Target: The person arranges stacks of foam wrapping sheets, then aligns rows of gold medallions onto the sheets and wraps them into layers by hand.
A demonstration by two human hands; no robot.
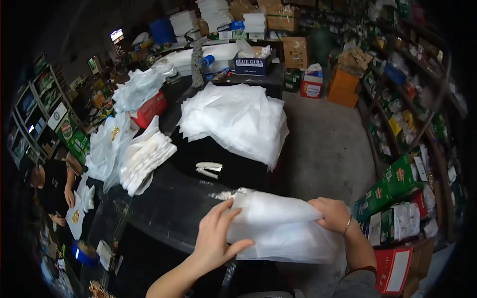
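In front of me lies a folded white translucent wrapping sheet on the dark table. My right hand is closed on its right end, where the upper fold is raised. My left hand rests at the left edge with thumb and fingers apart, touching the sheet. A small pale, crinkled bit shows at the sheet's upper left corner; what it is I cannot make out. Beyond it lies a white stapler. Farther back sits a loose stack of similar white sheets.
Filled plastic bags and a bundle of white bags lie left, near a red box. A roll of blue tape is at lower left. A co-worker handles gold-coloured pieces. Shelves and a green carton stand right.
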